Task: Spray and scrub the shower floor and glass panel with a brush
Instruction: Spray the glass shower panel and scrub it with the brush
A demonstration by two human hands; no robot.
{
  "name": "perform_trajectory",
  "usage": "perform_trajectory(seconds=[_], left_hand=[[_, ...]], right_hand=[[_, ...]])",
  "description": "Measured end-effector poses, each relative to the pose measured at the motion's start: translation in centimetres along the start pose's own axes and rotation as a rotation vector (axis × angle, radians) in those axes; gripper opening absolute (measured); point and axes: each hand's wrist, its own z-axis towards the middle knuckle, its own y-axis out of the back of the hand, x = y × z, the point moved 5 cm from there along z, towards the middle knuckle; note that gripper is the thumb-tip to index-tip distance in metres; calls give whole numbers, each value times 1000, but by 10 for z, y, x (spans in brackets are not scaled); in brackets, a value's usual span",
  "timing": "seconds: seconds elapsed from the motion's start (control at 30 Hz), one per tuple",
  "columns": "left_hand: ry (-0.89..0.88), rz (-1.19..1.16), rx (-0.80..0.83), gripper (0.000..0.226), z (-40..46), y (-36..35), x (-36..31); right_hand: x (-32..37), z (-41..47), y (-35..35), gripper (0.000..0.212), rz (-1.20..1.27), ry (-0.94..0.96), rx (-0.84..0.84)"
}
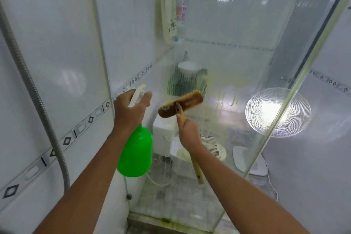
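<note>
My brush [181,106] has a brown wooden head with yellowish bristles, tilted so its right end sits higher than its left, and the bristles are pressed against the glass panel [237,59] about halfway up. The pale wooden handle runs down from the middle of the head through my right hand [188,133], which is closed around it just below the head; the rest of the handle sticks out below my wrist. My left hand [131,112] is wrapped around the white trigger head of a bright green spray bottle [136,154], index finger over the trigger, nozzle pointing up toward the glass just left of the brush. The bottle's round body hangs below my wrist.

The glass is streaked with yellowish drips running down from where the brush sits, and it is hazy with film. The shower floor [171,201] below shows small greyish tiles, wet, with a greenish smear near the bottom frame of the glass.

Through the panel I see a white toilet tank [163,138], a green wire rack [180,85] with a white bowl on it, a towel [168,13] hanging from a wall bar, and bottles on a corner shelf. A white fan [277,112] stands beyond the right edge of the glass, glaring bright. A grey ribbed shower hose [32,91] hangs down the left wall.
</note>
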Motion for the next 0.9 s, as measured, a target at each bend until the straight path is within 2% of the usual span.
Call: perform_trajectory(seconds=[0.07,0.17,0.27,0.37,0.53,0.63,0.73,0.9], left_hand=[[1,1,0,27,1,0,2],[3,14,7,26,0,-3,3],[12,7,10,27,1,-4,3],[24,-7,8,27,3,-3,1],[10,15,-2,26,3,2,-1],[26,12,-3,26,3,10,1],[37,28,-8,26,2,16,2],[46,27,-11,25,-2,16,3]], right_hand=[[51,20,21,53,114,97,-60],[128,51,65,54,164,247,-201],[149,66,78,59,137,302,-226],[102,53,47,59,113,245,-159],[-20,2,-31,63,-29,-25,40],[-40,-9,-40,63,-109,-59,51],[6,8,-29,57,21,6,52],[128,53,41,53,201,248,-148]])
